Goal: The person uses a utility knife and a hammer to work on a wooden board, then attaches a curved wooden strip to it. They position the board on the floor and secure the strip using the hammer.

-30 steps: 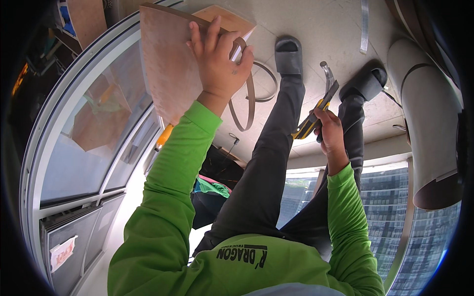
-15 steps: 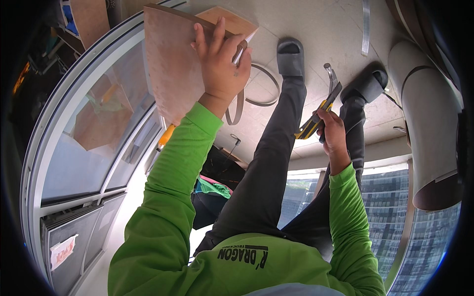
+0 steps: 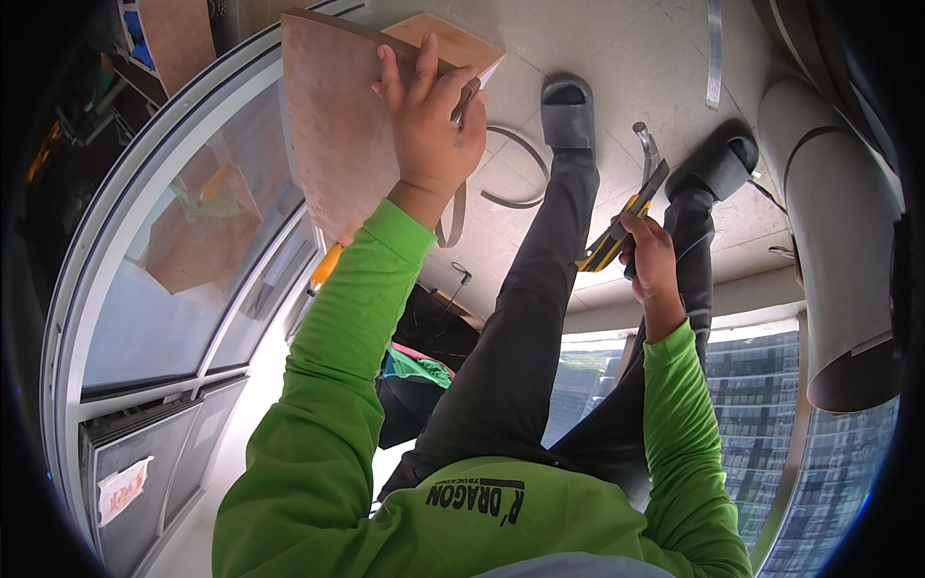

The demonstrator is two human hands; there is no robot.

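My left hand [image 3: 431, 130] lies against the top edge of a brown wooden panel [image 3: 337, 144] at upper left, fingers spread along it. Between its thumb and forefinger is a thin brown edging strip [image 3: 466, 96]; the strip hangs below the hand and curls onto the floor. My right hand [image 3: 651, 258] is closed round a yellow and black utility knife [image 3: 609, 241], its blade pointing up and right. The knife is held in the air above the floor, apart from the panel. Part of the strip is hidden behind my left hand.
A hammer [image 3: 647, 144] is on the floor between my sandalled feet. A metal strip [image 3: 713, 53] lies at the top, and a large pale roll [image 3: 833, 222] is at right. Another wooden piece [image 3: 453, 39] sits behind the panel. Framed glass [image 3: 164, 270] borders the left.
The hanging part of the edging strip has shifted slightly left, and my left thumb has drawn in a little. My right hand and the knife stay almost still.
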